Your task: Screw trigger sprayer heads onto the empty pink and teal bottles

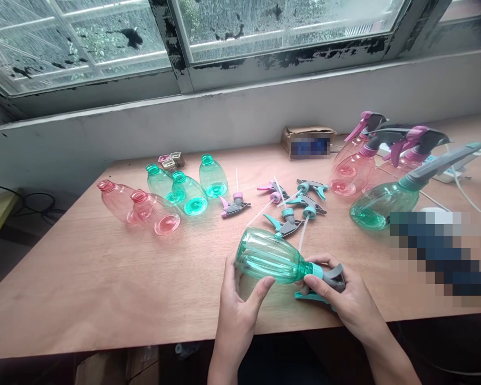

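A clear green spray bottle (270, 255) lies sideways between my hands, above the table's near edge. My left hand (240, 299) is wrapped round the lower part of its body, thumb on the near side. At the neck, my right hand (336, 294) grips the grey and turquoise spray head (331, 277), whose turquoise trigger points down toward me. The head sits on the bottle's neck; whether it is screwed tight I cannot tell. Just beyond the bottle lie several loose spray heads (288, 227), grey with turquoise or pink triggers, with white tubes.
Open green bottles (195, 195) and two open pink bottles (156, 214) stand at the left on the wooden table (104, 289). Several bottles with heads, pink (353, 171) and green (385, 203), stand at the right. A cardboard box (308, 131) sits by the wall.
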Tool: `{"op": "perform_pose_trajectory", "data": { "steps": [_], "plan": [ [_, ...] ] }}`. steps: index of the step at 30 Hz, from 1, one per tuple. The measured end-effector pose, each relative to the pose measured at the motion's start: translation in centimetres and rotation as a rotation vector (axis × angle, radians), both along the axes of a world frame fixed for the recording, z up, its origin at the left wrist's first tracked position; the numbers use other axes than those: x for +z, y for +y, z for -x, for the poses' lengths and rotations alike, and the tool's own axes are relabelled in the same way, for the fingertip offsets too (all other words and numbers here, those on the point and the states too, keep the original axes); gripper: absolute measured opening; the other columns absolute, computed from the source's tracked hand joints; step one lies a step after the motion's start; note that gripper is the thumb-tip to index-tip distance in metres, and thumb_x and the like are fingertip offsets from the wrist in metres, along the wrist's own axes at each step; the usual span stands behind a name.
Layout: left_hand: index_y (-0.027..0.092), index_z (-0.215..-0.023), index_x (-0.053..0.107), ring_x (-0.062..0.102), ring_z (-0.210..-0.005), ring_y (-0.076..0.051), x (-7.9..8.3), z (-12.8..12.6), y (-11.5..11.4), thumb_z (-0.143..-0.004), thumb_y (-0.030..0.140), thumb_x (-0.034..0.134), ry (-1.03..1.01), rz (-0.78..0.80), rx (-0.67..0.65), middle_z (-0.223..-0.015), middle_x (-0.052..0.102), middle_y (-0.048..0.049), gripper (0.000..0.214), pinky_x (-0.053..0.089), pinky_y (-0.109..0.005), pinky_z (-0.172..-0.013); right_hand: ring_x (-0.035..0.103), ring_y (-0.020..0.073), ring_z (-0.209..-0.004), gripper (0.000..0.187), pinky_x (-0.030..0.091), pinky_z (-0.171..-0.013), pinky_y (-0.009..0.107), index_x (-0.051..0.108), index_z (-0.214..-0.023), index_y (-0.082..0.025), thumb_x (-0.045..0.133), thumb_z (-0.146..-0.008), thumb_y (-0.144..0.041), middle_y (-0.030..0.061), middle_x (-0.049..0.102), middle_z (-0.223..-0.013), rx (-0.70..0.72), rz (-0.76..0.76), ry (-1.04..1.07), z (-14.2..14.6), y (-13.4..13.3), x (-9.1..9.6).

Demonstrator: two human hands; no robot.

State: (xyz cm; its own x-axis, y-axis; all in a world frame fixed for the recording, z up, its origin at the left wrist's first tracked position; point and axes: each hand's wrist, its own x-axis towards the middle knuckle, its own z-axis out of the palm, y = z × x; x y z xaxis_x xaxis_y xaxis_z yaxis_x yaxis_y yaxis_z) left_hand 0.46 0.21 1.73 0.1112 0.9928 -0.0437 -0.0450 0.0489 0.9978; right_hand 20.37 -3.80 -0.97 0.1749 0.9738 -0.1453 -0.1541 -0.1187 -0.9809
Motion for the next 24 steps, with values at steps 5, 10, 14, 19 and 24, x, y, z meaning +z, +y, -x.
{"op": "perform_pose_trajectory", "data": {
  "steps": [5,10,14,19,24],
  "plan": [
    [0.03,-0.139,0.057,0.059,-0.136,-0.03,-0.09,0.21,-0.04,-0.092,0.042,0.08,0.022,0.009,-0.025,-0.137,0.069,-0.0047,0.053,0.043,-0.043,-0.115,0.072,0.0206,-0.075,0.039,0.063,-0.075,0.035,0.071,-0.105,-0.022,0.085,-0.086,-0.053,-0.0001,0.074,-0.078,0.005,0.012,-0.007,-0.08,0.0,-0.16],
    [0.031,-0.14,0.056,0.058,-0.137,-0.029,-0.05,0.15,0.09,-0.094,0.041,0.078,0.026,0.006,-0.035,-0.139,0.068,-0.0039,0.053,0.042,-0.043,-0.116,0.071,0.0204,-0.075,0.037,0.063,-0.075,0.035,0.071,-0.105,-0.024,0.084,-0.087,-0.053,-0.0005,0.075,-0.079,0.014,0.007,-0.005,-0.09,0.01,-0.15],
    [0.031,-0.139,0.057,0.059,-0.136,-0.028,-0.08,0.17,0.1,-0.093,0.041,0.079,0.024,-0.001,-0.029,-0.137,0.069,-0.0033,0.052,0.043,-0.042,-0.115,0.071,0.0204,-0.075,0.037,0.063,-0.074,0.034,0.071,-0.105,-0.023,0.084,-0.087,-0.053,-0.0003,0.075,-0.078,0.009,0.003,-0.012,-0.07,0.02,-0.08],
    [0.03,-0.139,0.056,0.059,-0.136,-0.028,-0.17,0.22,0.12,-0.093,0.04,0.079,0.014,0.005,-0.036,-0.138,0.068,-0.0041,0.053,0.043,-0.043,-0.116,0.072,0.0215,-0.074,0.038,0.064,-0.074,0.036,0.071,-0.104,-0.023,0.084,-0.086,-0.054,-0.0001,0.075,-0.077,0.004,0.01,-0.018,-0.05,-0.01,-0.05],
    [0.03,-0.138,0.057,0.06,-0.135,-0.029,-0.17,0.16,0.12,-0.092,0.041,0.08,0.013,0.003,-0.031,-0.136,0.07,-0.0045,0.052,0.044,-0.043,-0.114,0.073,0.0216,-0.074,0.039,0.064,-0.074,0.037,0.071,-0.105,-0.023,0.085,-0.086,-0.054,0.0004,0.075,-0.078,0.0,0.011,-0.012,-0.08,-0.01,-0.22]
  ]
}}
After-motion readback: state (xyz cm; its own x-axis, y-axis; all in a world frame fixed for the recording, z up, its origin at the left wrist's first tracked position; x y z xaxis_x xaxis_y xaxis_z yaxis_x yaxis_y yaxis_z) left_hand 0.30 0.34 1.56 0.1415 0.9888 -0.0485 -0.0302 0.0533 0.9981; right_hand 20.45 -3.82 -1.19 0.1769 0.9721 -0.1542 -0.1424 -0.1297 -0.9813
